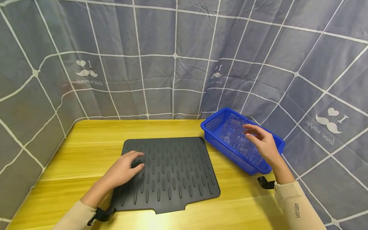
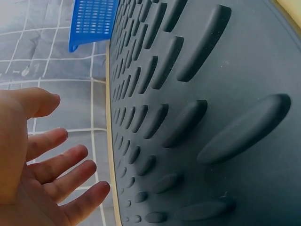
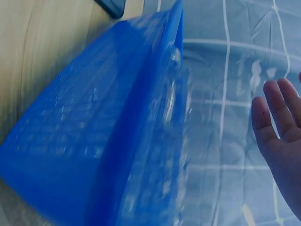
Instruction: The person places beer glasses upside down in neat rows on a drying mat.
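1. Nearest the person, the left hand (image 1: 123,171) is resting flat on the mat (image 1: 172,172), near its left edge. The fingers are lying straight and slightly spread, holding nothing. In the left wrist view the fingers (image 2: 61,176) are showing relaxed beside the mat's raised ribs (image 2: 188,122).

2. The mat is lying flat on the bench (image 1: 86,143), dark and ribbed, with a notched front edge. It is looking like soft rubber: light, floppy, grippy rather than slippery, and not breakable. Pinching an edge or a corner would be the likely way to lift it, though it would probably droop.

3. Further right, the right hand (image 1: 263,142) is hovering over the basket (image 1: 214,134), fingers loosely apart and reaching toward what lies inside. It is gripping nothing; whether the fingertips are touching the contents I cannot tell. In the right wrist view the fingers (image 3: 277,122) are showing open beside the blurred basket wall (image 3: 94,141).

4. The basket is sitting on the bench at the mat's far right corner, close to the curtain (image 1: 172,57). It is thin blue mesh plastic, probably light and a little flexible; the rim is the natural place to take it.

5. Inside the basket, clear pieces (image 1: 235,140) are lying in a heap. They are looking like stiff transparent plastic or glass, which one I cannot tell, so they are best treated as smooth, slippery and possibly fragile, and taken one at a time from above by their sides.
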Demonstrator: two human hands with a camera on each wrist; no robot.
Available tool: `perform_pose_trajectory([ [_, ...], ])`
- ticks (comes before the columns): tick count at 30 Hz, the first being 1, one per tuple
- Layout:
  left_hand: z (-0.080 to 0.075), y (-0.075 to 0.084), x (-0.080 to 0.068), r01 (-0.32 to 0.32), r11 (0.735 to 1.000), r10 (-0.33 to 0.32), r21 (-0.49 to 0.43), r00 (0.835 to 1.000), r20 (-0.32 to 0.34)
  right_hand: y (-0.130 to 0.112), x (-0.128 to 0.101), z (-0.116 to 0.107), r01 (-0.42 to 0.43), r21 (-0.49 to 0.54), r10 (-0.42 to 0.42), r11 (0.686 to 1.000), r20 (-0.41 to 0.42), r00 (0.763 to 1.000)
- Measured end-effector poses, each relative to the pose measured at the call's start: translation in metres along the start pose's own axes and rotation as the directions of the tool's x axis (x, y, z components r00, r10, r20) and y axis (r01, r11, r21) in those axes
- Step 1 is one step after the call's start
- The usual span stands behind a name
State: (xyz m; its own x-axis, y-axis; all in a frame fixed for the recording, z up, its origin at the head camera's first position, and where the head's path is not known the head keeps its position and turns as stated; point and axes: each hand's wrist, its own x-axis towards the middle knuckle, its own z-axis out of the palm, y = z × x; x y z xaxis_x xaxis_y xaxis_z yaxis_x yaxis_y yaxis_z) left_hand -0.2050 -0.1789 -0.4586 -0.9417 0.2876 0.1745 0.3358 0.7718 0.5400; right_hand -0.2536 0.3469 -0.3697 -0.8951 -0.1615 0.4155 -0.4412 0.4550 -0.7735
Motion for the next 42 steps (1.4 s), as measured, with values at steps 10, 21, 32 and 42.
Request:
perform_pose_trajectory([
  [10,-0.003,0.001,0.002,-0.014,1.0,0.014,-0.026,1.0,-0.006,0.021,-0.002,-0.018,-0.05,0.086,0.055,0.995,-0.06,0.997],
  [21,-0.004,0.0,0.0,-0.017,0.999,0.017,-0.037,1.0,-0.004,0.039,-0.012,-0.029,-0.091,0.003,0.091,0.996,-0.115,0.989],
  [32,-0.007,0.001,-0.001,-0.008,0.999,0.009,-0.047,1.0,0.012,0.044,-0.018,-0.034,-0.16,-0.049,0.152,0.986,-0.138,0.979],
  [42,-0.004,0.0,-0.003,-0.015,0.999,0.016,-0.043,1.0,0.009,0.054,-0.032,-0.039,-0.255,-0.101,0.255,0.962,-0.016,0.967],
])
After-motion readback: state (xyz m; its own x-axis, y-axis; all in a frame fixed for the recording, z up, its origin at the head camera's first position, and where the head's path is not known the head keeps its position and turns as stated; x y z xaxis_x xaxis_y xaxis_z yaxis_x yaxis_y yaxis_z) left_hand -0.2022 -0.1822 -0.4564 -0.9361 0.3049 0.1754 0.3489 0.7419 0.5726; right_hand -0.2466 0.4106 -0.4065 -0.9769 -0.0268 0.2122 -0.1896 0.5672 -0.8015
